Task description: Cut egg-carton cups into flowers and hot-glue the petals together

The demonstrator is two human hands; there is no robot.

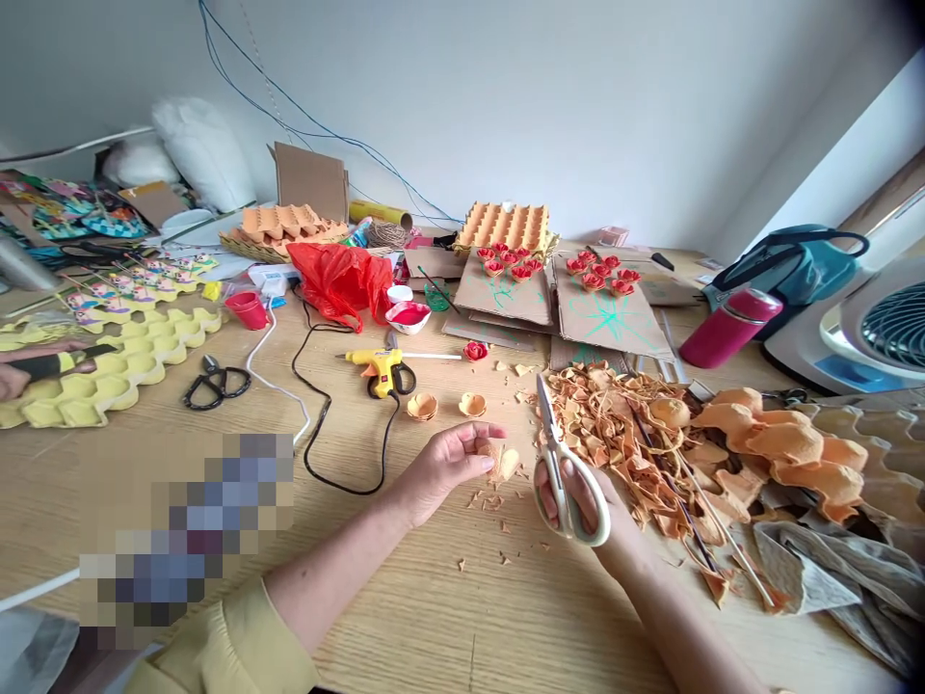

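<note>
Between thumb and fingers, my left hand (pixel 448 467) pinches a small orange egg-carton cup (pixel 500 465) with petal-like edges, low over the table. My right hand (pixel 589 501) is wrapped round the handles of white scissors (pixel 553 448), whose blades point up and away, beside the cup but apart from it. Tiny orange clippings (pixel 491 501) lie under my hands. Two cut cups, one on the left (pixel 422 406) and one on the right (pixel 473 405), sit just beyond my left hand. A heap of orange scraps (pixel 599 424) spreads to the right of the scissors.
A yellow glue gun (pixel 380 366) with a black cord and black scissors (pixel 215 383) lie left. Red paper flowers (pixel 596 273) stand on cardboard at the back. Right are egg cartons (pixel 787 443), a pink bottle (pixel 729 328) and a fan. Another person's hand (pixel 29 371) works far left.
</note>
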